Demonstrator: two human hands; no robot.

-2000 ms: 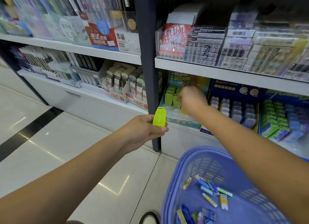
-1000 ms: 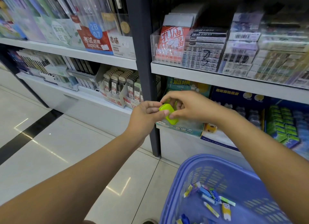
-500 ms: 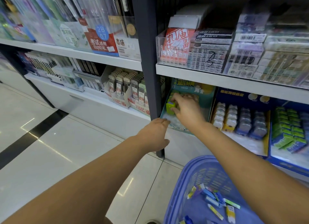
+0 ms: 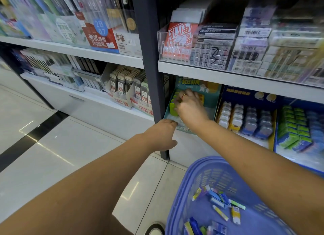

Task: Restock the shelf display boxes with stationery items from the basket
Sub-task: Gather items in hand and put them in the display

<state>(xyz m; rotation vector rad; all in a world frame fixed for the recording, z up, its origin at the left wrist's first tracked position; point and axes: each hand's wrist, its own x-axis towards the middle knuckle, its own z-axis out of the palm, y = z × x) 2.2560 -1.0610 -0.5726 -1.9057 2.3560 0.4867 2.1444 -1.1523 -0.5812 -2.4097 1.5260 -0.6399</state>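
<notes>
Down on the lower shelf, the head view shows the right hand (image 4: 190,110) inside the teal display box (image 4: 213,101). Its thumb and curled fingers pinch a lime-green piece (image 4: 173,109) at the front of the left-hand row. The left hand (image 4: 162,136) lies with loose fingers at the box's front lip, carrying nothing. To seat the piece well, I judge it should go in upright, snug against the green ones behind, while the left hand steadies the box against sliding. The blue basket (image 4: 177,191) shows low at the right, with loose stationery items (image 4: 219,199) on its floor.
</notes>
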